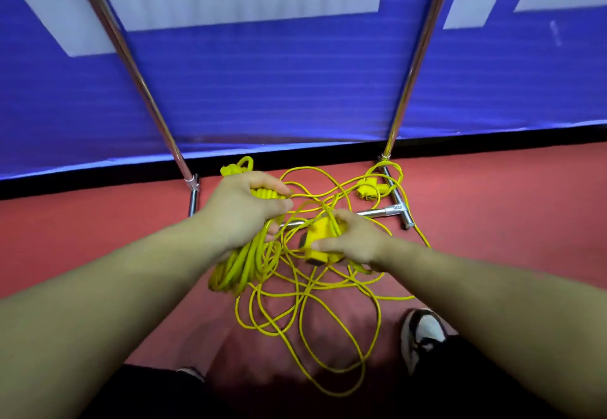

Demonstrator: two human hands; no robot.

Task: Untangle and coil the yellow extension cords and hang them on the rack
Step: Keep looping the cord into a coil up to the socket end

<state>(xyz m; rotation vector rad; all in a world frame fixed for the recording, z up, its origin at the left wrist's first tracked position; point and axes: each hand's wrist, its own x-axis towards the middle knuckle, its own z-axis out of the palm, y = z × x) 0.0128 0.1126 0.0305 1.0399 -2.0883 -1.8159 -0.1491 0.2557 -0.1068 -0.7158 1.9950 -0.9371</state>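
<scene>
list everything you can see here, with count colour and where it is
coiled bundle: one, yellow, hanging from the left hand
loose cord: number of cords cannot be told, yellow, tangled loops on the floor between the arms
socket block: one, yellow with dark ends, in the right hand
floor socket block: one, yellow, by the rack's right foot
rack: one, chrome, two uprights and a base bar, straight ahead
banner: one, blue with white shapes, behind the rack
floor: red
shoe: one in clear view, black and white, lower right
left hand: grips the coiled bundle
right hand: holds the socket block
</scene>
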